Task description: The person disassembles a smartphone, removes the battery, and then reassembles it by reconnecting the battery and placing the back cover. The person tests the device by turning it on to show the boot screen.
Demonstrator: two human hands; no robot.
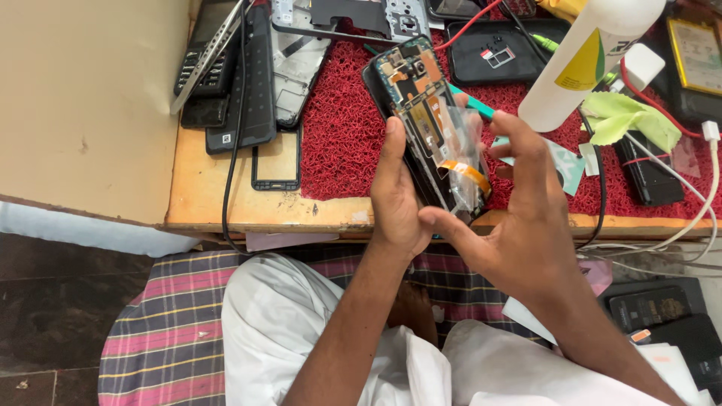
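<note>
Item 1, far left edge of the bench [226, 203]: stacked phone parts [241, 75], namely dark screens, frames and a keypad handset, with a black cable [229, 173] trailing over the front edge.

Item 2, left hand [395, 192]: closed around the left long edge of the opened phone [421, 113], thumb on its face, fingers behind. It carries the phone tilted, lifted above the red mat [338, 135] near the bench's front edge.

Item 3, opened phone: back removed, circuit board and copper-coloured parts exposed; a clear film [462, 150] and an orange flex strip [466, 173] lie over the lower half.

Item 4, right hand [519, 218]: fingers spread fairly wide, fingertips at the film's right side, thumb under the phone's lower end. Whether it pinches the film cannot be told.

Handling note, as judgement: steady support from the left hand and a slow, shallow pull on the film would spare the flex strip.

Item 5, right part of the bench: white bottle [579, 60], green cloth [628, 120], white cables [699, 188].
</note>
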